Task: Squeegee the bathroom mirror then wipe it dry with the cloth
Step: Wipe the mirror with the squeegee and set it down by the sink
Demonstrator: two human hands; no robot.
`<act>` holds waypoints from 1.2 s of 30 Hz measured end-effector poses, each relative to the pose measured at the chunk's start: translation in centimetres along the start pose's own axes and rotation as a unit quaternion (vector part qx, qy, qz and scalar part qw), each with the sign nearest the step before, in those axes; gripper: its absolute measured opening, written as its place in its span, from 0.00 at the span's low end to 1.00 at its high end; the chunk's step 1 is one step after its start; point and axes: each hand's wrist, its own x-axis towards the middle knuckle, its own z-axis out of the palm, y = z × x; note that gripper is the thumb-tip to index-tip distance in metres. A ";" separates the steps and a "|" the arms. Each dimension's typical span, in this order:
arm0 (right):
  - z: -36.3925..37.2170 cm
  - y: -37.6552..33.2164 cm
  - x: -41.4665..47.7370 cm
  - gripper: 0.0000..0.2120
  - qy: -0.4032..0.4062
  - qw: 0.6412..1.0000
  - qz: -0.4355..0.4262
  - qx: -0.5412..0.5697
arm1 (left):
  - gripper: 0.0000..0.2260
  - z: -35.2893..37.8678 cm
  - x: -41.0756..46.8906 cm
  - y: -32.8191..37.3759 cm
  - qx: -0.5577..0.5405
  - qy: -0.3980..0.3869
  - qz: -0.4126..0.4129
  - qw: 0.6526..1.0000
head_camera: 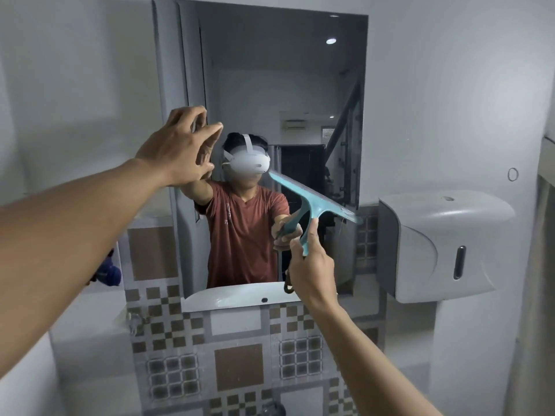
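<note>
Against the left edge of the mirror (270, 70), the left grip (180, 145) is reaching up, wide and relaxed and holding nothing, its fingertips meeting their own reflection on the glass. Under that forearm a small blue thing (109, 273) is peeking out, too hidden to name. Patterned brown and grey tiles (237, 367) are running along the wall below the mirror's bottom edge.

Toward the lower right corner of the mirror, the squeegee (315, 202) is lying with its blade against the glass. It is a pale teal, T-shaped tool with a long straight blade. The blade is sloping down to the right, its far end reaching the mirror's right edge. The right grip (312, 265) is wrapping its fingers and thumb round the teal handle from below, and a dark loop (289, 285) is hanging from the handle's end beside the wrist.

Right of the mirror, a grey and white dispenser (435, 247) is sitting on the wall, just beside the blade's tip.
</note>
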 end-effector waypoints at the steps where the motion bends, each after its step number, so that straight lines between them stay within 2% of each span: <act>1: 0.5 -0.3 -0.2 0.31 0.003 1.000 -0.003 0.017 | 0.38 0.0 0.0 -0.1 0.001 -0.002 0.000 1.000; 6: 3.5 -1.3 -0.8 0.30 0.033 0.997 -0.010 0.070 | 0.33 -0.3 0.2 -0.7 0.002 0.002 0.002 1.000; 9: 5.3 -1.7 -1.1 0.32 0.040 0.995 0.010 0.092 | 0.31 -0.5 0.6 -1.1 -0.001 0.021 -0.024 0.999; 18: 10.4 -2.5 -3.6 0.33 -0.017 0.995 -0.002 0.096 | 0.30 -0.7 1.1 -1.8 0.010 -0.005 -0.027 1.000; 24: 12.8 -2.6 -5.0 0.33 -0.058 0.997 -0.055 0.015 | 0.31 -0.4 0.9 -2.1 0.006 -0.010 -0.022 1.000; 27: 13.4 -2.4 -5.7 0.32 -0.085 0.990 -0.086 -0.065 | 0.30 0.0 0.8 -2.2 0.017 0.000 -0.019 1.000; 30: 12.6 -2.0 -5.6 0.31 -0.079 0.984 -0.097 -0.128 | 0.30 0.1 0.7 -2.2 0.020 0.001 -0.017 1.000; 36: 9.3 -0.3 -4.5 0.31 -0.081 0.946 -0.164 -0.267 | 0.28 0.6 0.3 -1.5 0.013 0.014 -0.031 0.999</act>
